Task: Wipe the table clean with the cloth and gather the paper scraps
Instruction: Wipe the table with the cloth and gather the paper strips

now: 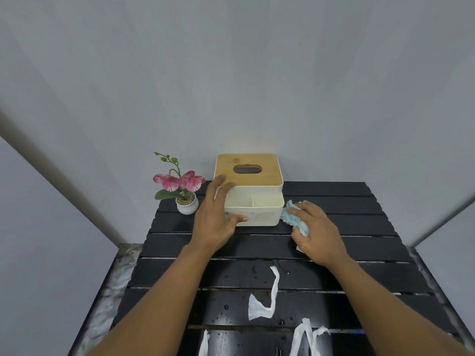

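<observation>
My right hand [317,231] presses a light blue cloth [291,214] flat against the black slatted table [359,253], just right of the tissue box. A small pale scrap peeks out under that hand's near edge. My left hand [217,217] rests on the left front corner of the cream tissue box [257,206], fingers spread along its side and thumb on its front. White paper scraps lie nearer to me: a long twisted strip [266,299], another strip [204,343] at the bottom edge, and a forked piece [307,337]. Water droplets dot the slats around them.
The tissue box has a bamboo lid [248,169] with an oval slot and open front compartments. A small white pot with a pink orchid [183,186] stands at the back left corner. A grey wall rises right behind the table; marbled floor shows on both sides.
</observation>
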{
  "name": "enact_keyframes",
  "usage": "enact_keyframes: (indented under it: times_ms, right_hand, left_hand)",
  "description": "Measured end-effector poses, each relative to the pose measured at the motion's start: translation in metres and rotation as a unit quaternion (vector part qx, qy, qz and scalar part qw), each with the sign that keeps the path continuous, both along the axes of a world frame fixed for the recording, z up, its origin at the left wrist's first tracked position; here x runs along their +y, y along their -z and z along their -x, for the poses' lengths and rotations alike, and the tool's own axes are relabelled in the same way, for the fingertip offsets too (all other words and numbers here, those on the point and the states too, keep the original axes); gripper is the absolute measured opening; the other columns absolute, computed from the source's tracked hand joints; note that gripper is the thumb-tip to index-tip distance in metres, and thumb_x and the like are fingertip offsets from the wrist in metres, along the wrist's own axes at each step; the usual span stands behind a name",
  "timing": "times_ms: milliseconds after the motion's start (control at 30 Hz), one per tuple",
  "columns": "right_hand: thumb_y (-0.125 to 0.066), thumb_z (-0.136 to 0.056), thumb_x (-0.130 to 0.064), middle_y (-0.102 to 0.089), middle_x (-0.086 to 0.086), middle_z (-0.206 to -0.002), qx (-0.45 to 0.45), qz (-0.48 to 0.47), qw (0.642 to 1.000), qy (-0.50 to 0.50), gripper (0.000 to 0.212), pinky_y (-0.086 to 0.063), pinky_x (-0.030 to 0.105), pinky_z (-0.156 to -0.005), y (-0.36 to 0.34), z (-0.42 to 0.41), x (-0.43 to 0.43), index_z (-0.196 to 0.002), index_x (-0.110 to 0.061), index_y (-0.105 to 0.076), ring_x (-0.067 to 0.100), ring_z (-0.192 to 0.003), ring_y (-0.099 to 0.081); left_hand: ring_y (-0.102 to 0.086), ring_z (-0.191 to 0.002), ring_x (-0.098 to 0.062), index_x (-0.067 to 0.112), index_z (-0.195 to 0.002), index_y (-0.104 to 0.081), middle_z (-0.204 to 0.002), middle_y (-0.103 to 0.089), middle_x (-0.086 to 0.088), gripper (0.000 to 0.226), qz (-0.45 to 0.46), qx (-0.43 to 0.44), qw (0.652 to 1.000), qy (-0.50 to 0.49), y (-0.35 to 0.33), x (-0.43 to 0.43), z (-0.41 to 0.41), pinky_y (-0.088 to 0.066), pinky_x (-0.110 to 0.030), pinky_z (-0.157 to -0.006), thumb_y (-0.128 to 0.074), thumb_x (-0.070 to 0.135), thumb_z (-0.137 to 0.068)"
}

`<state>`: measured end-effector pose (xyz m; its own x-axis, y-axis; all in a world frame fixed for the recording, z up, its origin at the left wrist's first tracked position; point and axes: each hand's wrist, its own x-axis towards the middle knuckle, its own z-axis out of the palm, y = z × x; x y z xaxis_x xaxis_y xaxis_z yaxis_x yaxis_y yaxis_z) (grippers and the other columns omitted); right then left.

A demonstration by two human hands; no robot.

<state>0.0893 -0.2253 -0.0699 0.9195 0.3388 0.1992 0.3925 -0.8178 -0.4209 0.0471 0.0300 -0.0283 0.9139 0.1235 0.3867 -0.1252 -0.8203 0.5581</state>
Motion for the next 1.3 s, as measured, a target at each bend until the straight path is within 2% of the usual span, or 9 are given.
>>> enact_keyframes:
  times_ms: [167, 433, 533, 667, 800, 900, 1000, 1067, 1300]
  right_hand:
    - [-0.044, -0.079, -0.04, -0.045, -0.01, -0.138, 0.007, -0.018, 1.0, 0.009, 0.052, -0.047, 0.037, -0.095, 0.0, 0.0, 0.0, -0.13, -0.033, -0.051, 0.011, -0.133, -0.034]
    - [-0.053, -0.087, -0.028, -0.042, 0.002, -0.135, 0.031, -0.018, 0.997, 0.072, 0.051, -0.039, 0.028, -0.089, -0.003, -0.039, 0.014, -0.136, -0.019, -0.045, 0.019, -0.128, -0.035]
    - [-0.05, -0.087, -0.032, -0.035, 0.01, -0.142, 0.046, -0.001, 0.995, 0.092, 0.057, -0.04, 0.038, -0.1, -0.005, -0.055, 0.056, -0.14, -0.013, -0.037, 0.024, -0.132, -0.028]
    - [-0.051, -0.087, -0.027, -0.031, 0.007, -0.15, 0.026, 0.013, 0.993, -0.11, 0.058, -0.025, 0.035, -0.113, -0.011, -0.026, 0.124, -0.142, -0.016, -0.035, 0.024, -0.139, -0.02]
    - [-0.052, -0.08, -0.023, -0.037, -0.002, -0.148, 0.059, -0.015, 0.952, -0.298, 0.059, -0.017, 0.023, -0.115, -0.006, 0.03, 0.13, -0.138, -0.025, -0.044, 0.014, -0.14, -0.023]
    - [-0.046, -0.075, -0.033, -0.039, -0.006, -0.145, 0.073, -0.053, 0.976, -0.197, 0.061, -0.019, 0.014, -0.11, -0.006, 0.014, 0.091, -0.136, -0.031, -0.047, 0.009, -0.137, -0.03]
    - [-0.048, -0.08, -0.032, -0.038, -0.001, -0.146, 0.045, -0.03, 0.999, 0.004, 0.057, -0.029, 0.026, -0.104, -0.01, -0.024, 0.04, -0.137, -0.027, -0.046, 0.016, -0.138, -0.029]
    - [-0.052, -0.086, -0.026, -0.038, 0.001, -0.146, 0.038, -0.011, 0.998, 0.042, 0.054, -0.032, 0.032, -0.104, -0.01, -0.036, 0.038, -0.139, -0.022, -0.044, 0.017, -0.139, -0.024]
    - [-0.046, -0.078, -0.029, -0.034, -0.002, -0.15, 0.052, -0.026, 0.979, -0.194, 0.062, -0.018, 0.021, -0.115, -0.004, 0.034, 0.132, -0.14, -0.025, -0.043, 0.015, -0.142, -0.023]
  left_hand:
    - [-0.034, -0.129, -0.009, 0.026, -0.129, -0.046, -0.146, -0.032, 0.007, 0.074, 0.019, -0.031, 0.999, -0.004, -0.027, -0.002, 0.002, -0.039, -0.026, -0.092, -0.084, 0.032, -0.066]
    - [-0.035, -0.114, 0.003, 0.028, -0.126, -0.05, -0.14, -0.036, 0.011, 0.076, 0.01, -0.088, 0.996, -0.02, -0.12, 0.009, 0.001, -0.031, -0.005, -0.078, -0.087, 0.035, -0.06]
    - [-0.036, -0.106, 0.009, 0.03, -0.125, -0.051, -0.137, -0.037, 0.016, 0.075, 0.005, -0.108, 0.994, -0.014, -0.144, 0.015, 0.003, -0.037, -0.014, -0.077, -0.087, 0.036, -0.06]
    - [-0.033, -0.103, 0.013, 0.032, -0.124, -0.051, -0.135, -0.038, 0.016, 0.074, 0.0, -0.118, 0.993, -0.015, -0.162, 0.023, -0.004, -0.03, -0.001, -0.072, -0.086, 0.039, -0.059]
    - [-0.033, -0.101, 0.01, 0.029, -0.123, -0.052, -0.134, -0.04, 0.013, 0.074, 0.007, -0.122, 0.992, -0.01, -0.167, 0.023, -0.006, -0.03, 0.008, -0.07, -0.087, 0.038, -0.059]
    - [-0.034, -0.097, 0.01, 0.029, -0.122, -0.053, -0.132, -0.04, 0.014, 0.073, 0.009, -0.117, 0.993, 0.004, -0.167, 0.022, -0.004, -0.031, 0.007, -0.07, -0.088, 0.037, -0.059]
    - [-0.033, -0.094, 0.013, 0.03, -0.121, -0.052, -0.13, -0.038, 0.017, 0.072, 0.008, -0.11, 0.994, 0.006, -0.166, 0.026, -0.001, -0.029, 0.008, -0.07, -0.087, 0.036, -0.059]
    - [-0.034, -0.091, 0.016, 0.032, -0.121, -0.051, -0.128, -0.037, 0.019, 0.072, 0.009, -0.106, 0.994, 0.005, -0.165, 0.029, 0.0, -0.029, 0.008, -0.071, -0.088, 0.037, -0.059]
    - [-0.035, -0.098, 0.01, 0.032, -0.122, -0.051, -0.13, -0.037, 0.018, 0.073, 0.024, -0.108, 0.994, -0.005, -0.163, 0.03, -0.004, -0.041, -0.004, -0.072, -0.088, 0.038, -0.059]
